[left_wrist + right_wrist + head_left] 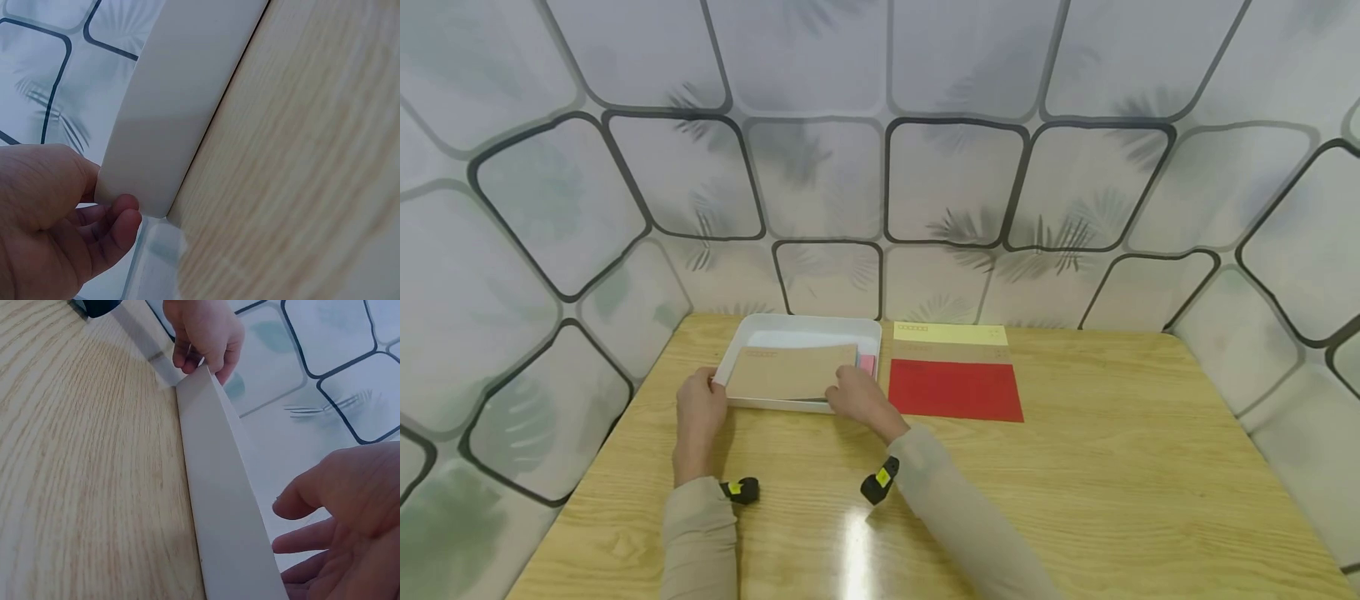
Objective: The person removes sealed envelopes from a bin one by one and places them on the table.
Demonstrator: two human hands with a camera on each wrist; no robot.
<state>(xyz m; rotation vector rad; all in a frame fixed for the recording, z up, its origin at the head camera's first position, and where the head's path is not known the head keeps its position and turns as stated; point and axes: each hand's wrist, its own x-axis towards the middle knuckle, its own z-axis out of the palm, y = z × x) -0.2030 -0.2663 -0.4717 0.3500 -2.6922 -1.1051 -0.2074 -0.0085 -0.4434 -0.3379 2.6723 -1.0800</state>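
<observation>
A shallow white tray (793, 335) lies on the wooden table, with a brown envelope (790, 373) on top of its contents. Pink and blue edges of other paper items (867, 364) show at the envelope's right end. My left hand (700, 408) holds the tray's front left corner, the fingertips and thumb at its wall (165, 112). Over the front right part of the tray is my right hand (863, 393), beside the brown envelope's right end. In the right wrist view, the right hand's (350, 519) thumb and fingers are spread apart inside the front wall (219, 481).
Right of the tray, a red envelope (955, 390), a brown one (951, 352) and a yellow one (951, 333) lie overlapped, red nearest me. Behind the table stands a patterned curtain (955, 183), which also runs along both sides.
</observation>
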